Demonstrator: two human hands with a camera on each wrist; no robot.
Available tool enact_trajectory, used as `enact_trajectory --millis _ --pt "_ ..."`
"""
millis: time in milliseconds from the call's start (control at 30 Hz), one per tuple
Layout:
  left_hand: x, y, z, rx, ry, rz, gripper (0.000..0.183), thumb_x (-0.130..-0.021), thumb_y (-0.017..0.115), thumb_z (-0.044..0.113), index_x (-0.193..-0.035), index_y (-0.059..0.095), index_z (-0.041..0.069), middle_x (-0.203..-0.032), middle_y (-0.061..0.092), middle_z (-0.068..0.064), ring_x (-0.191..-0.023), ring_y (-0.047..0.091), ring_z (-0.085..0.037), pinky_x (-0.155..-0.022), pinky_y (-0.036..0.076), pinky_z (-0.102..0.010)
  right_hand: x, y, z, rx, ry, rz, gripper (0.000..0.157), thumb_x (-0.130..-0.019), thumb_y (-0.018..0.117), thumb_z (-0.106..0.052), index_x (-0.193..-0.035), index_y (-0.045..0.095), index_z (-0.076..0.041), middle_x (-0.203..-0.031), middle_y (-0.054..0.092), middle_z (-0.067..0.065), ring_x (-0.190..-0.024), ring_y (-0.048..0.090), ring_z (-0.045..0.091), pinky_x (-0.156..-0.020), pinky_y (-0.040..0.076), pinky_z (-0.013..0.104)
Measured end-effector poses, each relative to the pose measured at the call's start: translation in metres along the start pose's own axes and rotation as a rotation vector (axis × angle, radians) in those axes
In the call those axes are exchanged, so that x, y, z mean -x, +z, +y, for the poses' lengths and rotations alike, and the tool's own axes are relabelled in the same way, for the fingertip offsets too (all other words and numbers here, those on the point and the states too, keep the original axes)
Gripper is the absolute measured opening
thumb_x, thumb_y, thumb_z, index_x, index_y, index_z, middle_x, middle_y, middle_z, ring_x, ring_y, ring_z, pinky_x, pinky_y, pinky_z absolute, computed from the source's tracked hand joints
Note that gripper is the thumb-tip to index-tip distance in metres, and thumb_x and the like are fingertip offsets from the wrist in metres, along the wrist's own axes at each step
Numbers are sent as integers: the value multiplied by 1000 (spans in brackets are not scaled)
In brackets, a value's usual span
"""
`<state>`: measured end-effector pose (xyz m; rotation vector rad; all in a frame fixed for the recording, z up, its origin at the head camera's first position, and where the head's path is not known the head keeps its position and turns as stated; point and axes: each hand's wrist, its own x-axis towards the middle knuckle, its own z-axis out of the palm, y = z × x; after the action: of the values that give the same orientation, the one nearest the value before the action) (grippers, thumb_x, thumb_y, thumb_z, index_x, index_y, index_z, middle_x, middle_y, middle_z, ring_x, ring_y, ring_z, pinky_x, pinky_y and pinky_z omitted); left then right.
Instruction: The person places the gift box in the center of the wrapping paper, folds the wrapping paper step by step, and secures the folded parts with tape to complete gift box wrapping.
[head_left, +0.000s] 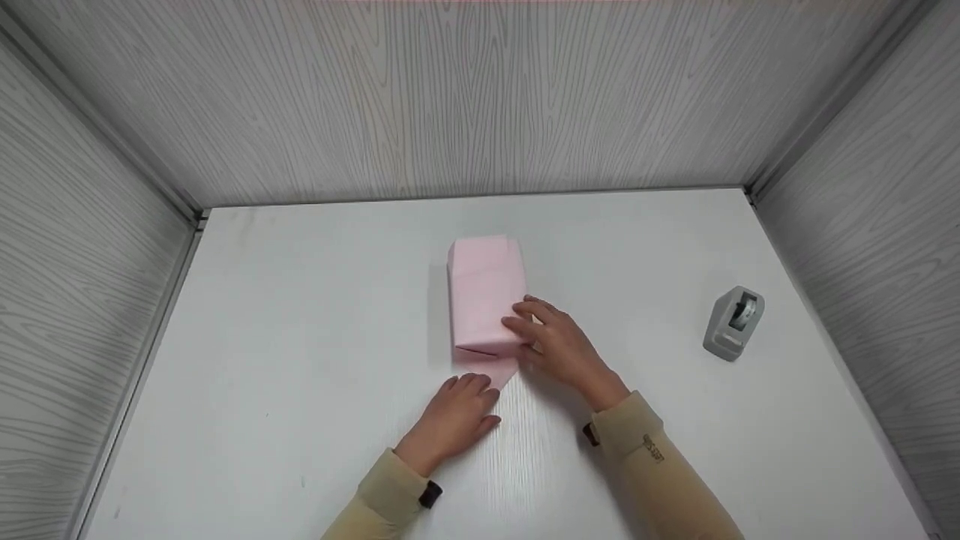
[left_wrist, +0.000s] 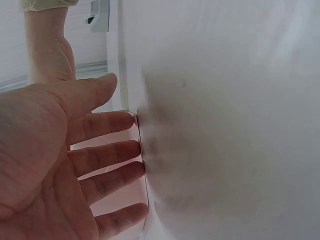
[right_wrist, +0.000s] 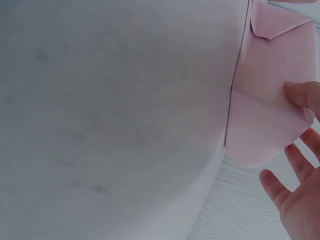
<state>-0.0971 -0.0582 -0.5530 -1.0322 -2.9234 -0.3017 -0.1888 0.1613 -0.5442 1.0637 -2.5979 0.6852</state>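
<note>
A box-shaped package in pink paper (head_left: 487, 292) lies on the white table, its near end carrying a folded flap (head_left: 491, 369) that spreads flat toward me. My left hand (head_left: 456, 416) touches that flap with its fingertips; the left wrist view shows its fingers (left_wrist: 110, 152) straight and spread, the thumb apart. At the package's near right corner is my right hand (head_left: 566, 349), its fingers extended along the top and right side. In the right wrist view, the thumb (right_wrist: 300, 95) presses the pink end face. Nothing lies inside my left palm.
A grey tape dispenser (head_left: 735, 322) with a roll in it stands on the right of the white table (head_left: 300, 337). Wood-grain panels (head_left: 480, 97) enclose the table at the back and both sides.
</note>
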Motion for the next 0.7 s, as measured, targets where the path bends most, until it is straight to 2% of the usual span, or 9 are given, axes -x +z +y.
enact_trajectory --millis 233,367,533,700 --pt "-12 0 -2 -87 9 1 23 -84 77 27 -98 69 11 -98 60 -4 -97 58 -24 -85 50 -42 -1 -1 2 -34 5 -17 46 -80 78 -1 -123 68 -12 -130 56 7 -134 43 26 -103 41 41" --pt "-24 -1 -4 -141 8 8 21 -82 80 25 -98 73 13 -96 63 -4 -93 61 -23 -78 51 -40 -2 -1 3 -49 30 -32 45 -80 78 -2 -123 68 -12 -130 55 6 -134 41 23 -104 40 37" --pt "-35 1 -10 -159 28 45 14 -84 78 24 -95 75 17 -96 67 -2 -93 62 -22 -81 50 -38 -2 0 3 -72 39 -34 45 -79 79 -3 -122 68 -13 -130 55 5 -134 40 22 -103 41 36" --pt "-40 3 -13 -161 37 84 10 -82 79 24 -89 76 17 -90 68 0 -87 63 -21 -78 50 -38 -2 0 4 -84 54 -42 44 -80 80 -4 -122 68 -13 -131 54 5 -135 39 22 -104 41 36"
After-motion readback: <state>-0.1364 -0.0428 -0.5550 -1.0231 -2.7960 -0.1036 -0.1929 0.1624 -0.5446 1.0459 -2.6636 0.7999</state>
